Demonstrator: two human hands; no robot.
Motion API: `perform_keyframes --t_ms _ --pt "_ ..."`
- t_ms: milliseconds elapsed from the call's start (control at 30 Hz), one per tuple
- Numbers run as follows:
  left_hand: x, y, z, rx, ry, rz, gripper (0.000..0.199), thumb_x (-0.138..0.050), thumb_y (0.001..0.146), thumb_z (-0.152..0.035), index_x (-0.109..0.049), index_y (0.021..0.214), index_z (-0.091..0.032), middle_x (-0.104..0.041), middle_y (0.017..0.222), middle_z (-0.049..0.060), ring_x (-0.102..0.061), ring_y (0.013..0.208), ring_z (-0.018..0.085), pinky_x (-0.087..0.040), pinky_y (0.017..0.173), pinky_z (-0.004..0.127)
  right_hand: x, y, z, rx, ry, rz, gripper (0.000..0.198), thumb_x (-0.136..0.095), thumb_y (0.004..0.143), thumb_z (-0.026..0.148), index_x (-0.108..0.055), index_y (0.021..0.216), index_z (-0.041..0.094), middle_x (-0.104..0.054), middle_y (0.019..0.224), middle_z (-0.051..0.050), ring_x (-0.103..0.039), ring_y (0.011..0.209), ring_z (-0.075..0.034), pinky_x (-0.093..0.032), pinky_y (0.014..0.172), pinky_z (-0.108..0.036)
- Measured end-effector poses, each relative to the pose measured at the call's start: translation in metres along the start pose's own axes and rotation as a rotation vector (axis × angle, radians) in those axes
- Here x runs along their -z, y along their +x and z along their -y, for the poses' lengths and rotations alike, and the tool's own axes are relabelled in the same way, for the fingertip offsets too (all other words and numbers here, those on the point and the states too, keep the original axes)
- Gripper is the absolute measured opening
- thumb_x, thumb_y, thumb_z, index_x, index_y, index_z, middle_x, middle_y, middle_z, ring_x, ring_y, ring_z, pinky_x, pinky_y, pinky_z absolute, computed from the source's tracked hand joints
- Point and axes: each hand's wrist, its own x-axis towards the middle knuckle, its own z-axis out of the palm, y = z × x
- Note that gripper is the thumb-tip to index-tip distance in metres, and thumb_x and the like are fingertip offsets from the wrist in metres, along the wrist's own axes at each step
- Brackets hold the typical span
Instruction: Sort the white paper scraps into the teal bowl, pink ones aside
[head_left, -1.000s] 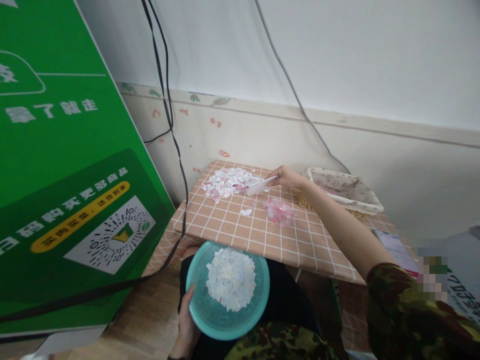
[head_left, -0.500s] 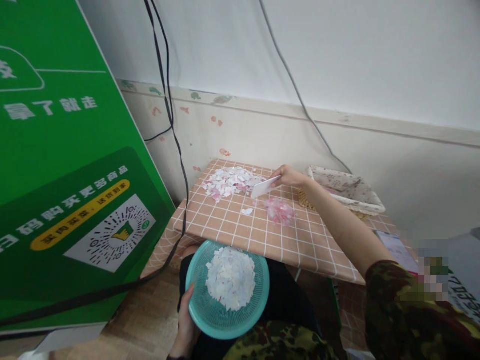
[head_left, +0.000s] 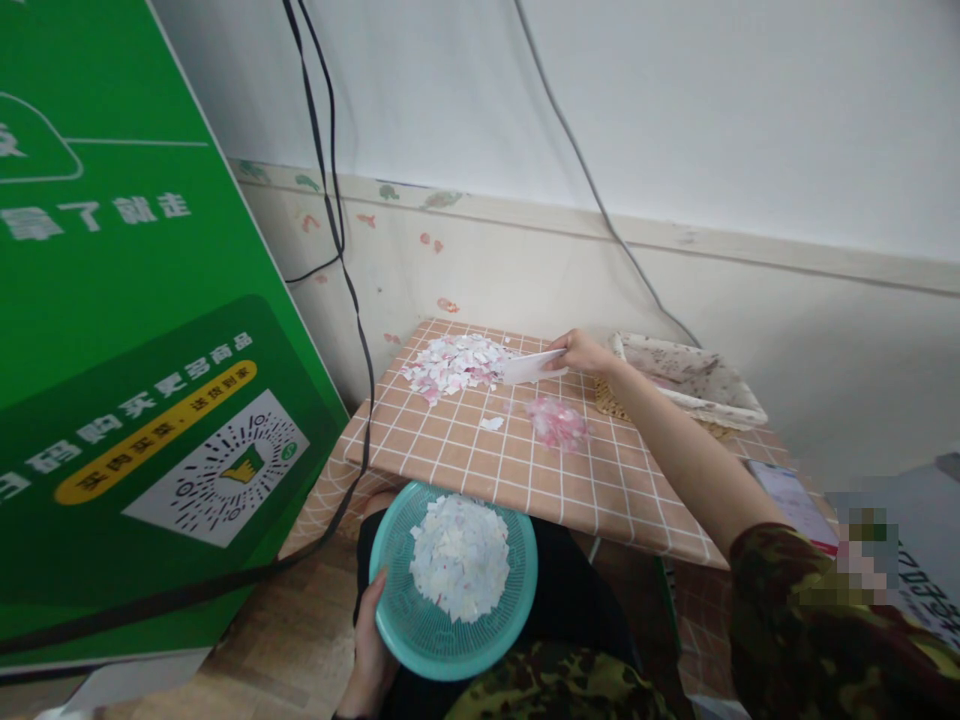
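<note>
My left hand (head_left: 373, 630) grips the near-left rim of a round turquoise plastic basket (head_left: 401, 635) resting on my lap. Inside it lies a heap of white paper scraps (head_left: 459, 555). At the back of the table, my right hand (head_left: 583, 352) pinches a flat white card (head_left: 534, 368) by its right end. The card's left end meets the edge of a pile of torn white and pink paper pieces (head_left: 452, 363). Nearer to me lie a clump of pink translucent scraps (head_left: 557, 424) and a small white scrap (head_left: 492, 424).
The table wears a brown checked cloth (head_left: 600, 490). A fabric-lined wicker basket (head_left: 697, 385) stands at the back right, with a phone-like flat item (head_left: 791, 500) before it. A green sign (head_left: 150, 300) fills the left, crossed by a dark strap (head_left: 358, 330). A wall rises behind.
My right hand has turned the white card so it stands more level, its left end now against the pile's right edge. My left hand and the turquoise basket have stayed put.
</note>
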Motion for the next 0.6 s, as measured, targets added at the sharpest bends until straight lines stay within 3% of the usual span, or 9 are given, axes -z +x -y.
perform_keyframes --t_ms 233,467,600 --pt "-0.001 0.0 -0.002 0.002 0.006 -0.009 0.023 -0.066 0.065 -0.031 -0.074 0.081 -0.017 -0.075 0.08 0.007 -0.066 0.089 0.028 -0.042 0.093 0.042 0.006 -0.001 0.0 0.034 0.099 0.098 0.032 -0.071 0.058 0.032 -0.073 0.082 0.011 -0.067 0.07 -0.004 -0.057 0.064 -0.015 -0.046 0.061 -0.026" --pt "-0.001 -0.002 -0.001 -0.015 0.0 -0.01 0.022 -0.066 0.065 -0.031 -0.074 0.081 -0.017 -0.075 0.08 0.005 -0.067 0.084 0.026 -0.042 0.094 0.042 -0.021 0.006 0.026 0.132 0.186 0.096 0.032 -0.071 0.058 0.032 -0.074 0.084 0.013 -0.071 0.076 -0.005 -0.06 0.069 -0.016 -0.048 0.067 -0.027" --pt "0.0 -0.001 0.0 -0.01 0.012 -0.015 0.023 -0.066 0.066 -0.031 -0.074 0.082 -0.017 -0.075 0.081 0.006 -0.067 0.088 0.027 -0.042 0.093 0.042 -0.026 0.008 0.026 0.128 0.146 0.144 0.029 -0.069 0.059 0.027 -0.075 0.084 0.014 -0.072 0.077 -0.005 -0.061 0.069 -0.016 -0.048 0.067 -0.026"
